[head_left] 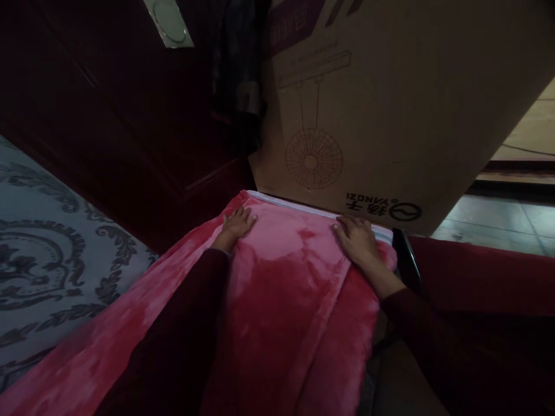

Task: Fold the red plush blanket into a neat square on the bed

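A plush red and pink blanket point(277, 300) stretches from the lower left up to the middle of the head view. Along its far end runs a narrow white strip with a pale stripe point(299, 206). My left hand point(236, 225) lies on the blanket near its far left corner, fingers stretched out. Near the far right edge, my right hand point(358, 238) rests flat on the cloth, its fingertips reaching the white strip. Neither hand grips anything. What lies beneath the blanket is hidden.
A large cardboard box point(403, 104) printed with a fan drawing stands just beyond the blanket. On the left are a dark red door point(143, 115) and patterned grey wallpaper point(52, 260). Dark clothing point(238, 58) hangs beside the box. A dark red surface point(485, 274) lies at right.
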A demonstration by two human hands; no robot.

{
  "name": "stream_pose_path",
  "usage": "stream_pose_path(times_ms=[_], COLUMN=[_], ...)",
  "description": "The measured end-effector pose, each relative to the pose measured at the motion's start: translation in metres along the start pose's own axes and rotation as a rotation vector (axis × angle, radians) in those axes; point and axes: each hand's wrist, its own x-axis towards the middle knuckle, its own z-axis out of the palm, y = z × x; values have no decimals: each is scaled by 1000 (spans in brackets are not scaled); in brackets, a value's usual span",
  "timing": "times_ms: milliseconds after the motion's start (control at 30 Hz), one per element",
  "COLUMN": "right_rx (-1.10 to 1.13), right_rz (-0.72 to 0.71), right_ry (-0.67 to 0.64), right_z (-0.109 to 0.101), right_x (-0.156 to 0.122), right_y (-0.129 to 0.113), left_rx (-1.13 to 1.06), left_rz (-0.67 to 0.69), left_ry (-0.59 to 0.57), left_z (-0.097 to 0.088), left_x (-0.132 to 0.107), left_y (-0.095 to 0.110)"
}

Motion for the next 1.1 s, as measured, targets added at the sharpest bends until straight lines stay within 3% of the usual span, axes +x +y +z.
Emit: stream_pose_path(times_ms=[167,267,367,533,600,667,733,800,900,1000,1100], right_rx=[11,-25,-14,37,48,48,42,40,45,35,-11], right_rz=[2,32,31,20,22,34,43,48,48,41,70], right_ry=[-20,-51,-50,-26,-24,-26,-25,-26,-36,-65,-103], right_z=[-1,-1,-2,-8,-10,-12,-12,-12,-12,-12,-16], right_x=[0,-1,-1,2,3,4,3,3,4,4,3], right_y=[0,0,0,-1,-2,-3,-4,-4,-1,2,3], left_rx=[-5,10,20,141,130,83,60,55,25,-21,-55], left_rz=[304,191,50,-93,-4,196,412,534,498,346,213], left_ry=[27,22,13,5,57,86,85,55,3,10,20], left_z=[18,32,30,4,0,5,16,30,45,51,54], left_x=[-39,-55,-55,-68,-92,-125,-162,-195,-233,-265,-314], left_y=[-20,-38,-44,-11,9,25,33,32,17,-5,-29])
